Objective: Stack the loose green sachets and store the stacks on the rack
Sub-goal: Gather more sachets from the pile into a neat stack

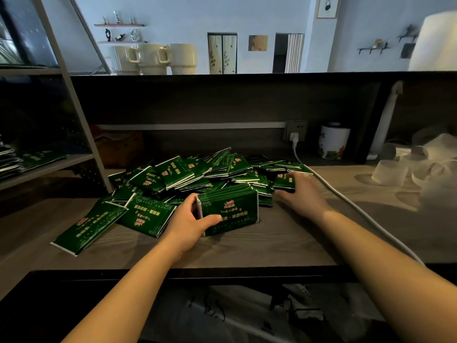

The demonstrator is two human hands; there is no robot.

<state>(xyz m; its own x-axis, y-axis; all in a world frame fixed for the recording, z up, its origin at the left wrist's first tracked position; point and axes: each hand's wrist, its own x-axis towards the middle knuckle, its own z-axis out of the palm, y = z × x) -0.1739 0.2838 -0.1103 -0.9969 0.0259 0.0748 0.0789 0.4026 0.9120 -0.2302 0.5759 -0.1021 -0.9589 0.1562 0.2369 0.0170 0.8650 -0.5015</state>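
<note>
Your left hand [190, 216] grips a squared-up stack of flat green foil sachets [228, 210] standing on edge on the dark wood-grain counter [272, 243], thumb across the near face and fingers curled round the left end. Your right hand [300, 191] reaches to the right side of the heap and pinches one loose green sachet [284, 181] at its near edge, thumb beneath and fingers on top.

The loose pile of green sachets [197, 172] spreads across the middle of the counter, running from the far centre toward the near left, where a few lie flat and apart. The grey metal rack [49, 167] stands at the far left, and some sachets already lie on its shelf.

These packets look light, thin and glossy, so expect them to slide over one another. A stack will probably fan out or buckle unless you squeeze it from both short ends. Take single sachets by an edge, not the flat face, since the film likely gives little friction. Keep the stack on its long edge against the counter while you add to it, and tap it square before lifting.

A white power cable [346, 201] trails along the counter just right of your right hand; mind it when you sweep packets inward.
</note>
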